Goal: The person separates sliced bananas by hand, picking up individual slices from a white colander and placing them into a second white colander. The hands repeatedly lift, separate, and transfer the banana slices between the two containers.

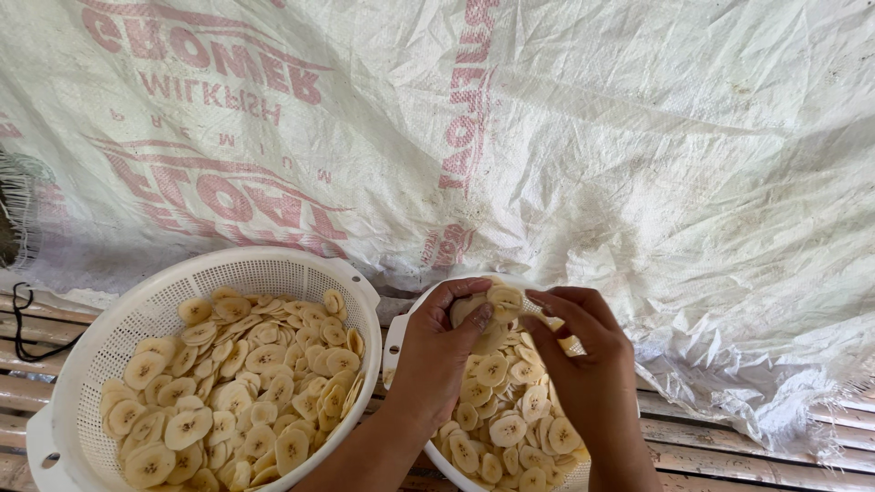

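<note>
Pale yellow banana slices (510, 401) fill a white perforated colander (397, 339) at the near middle of the slatted wooden worktop (729, 446), and both of the person's hands are over it. The left hand (439, 351) curls its fingers around a small stack of slices (488, 314), thumb pressed on the top one, while the right hand (583, 364) meets it from the right, fingertips pinching the edge of the same stack above the colander's far rim. To the left, just beside this colander, stands a larger white colander (82, 355), also perforated and heaped with more slices (228, 392). Behind both, a white woven plastic sheet (638, 137) with faded red print covers the far side and drapes down onto the slats at the right. A dark cord (27, 328) lies on the slats at the far left.
</note>
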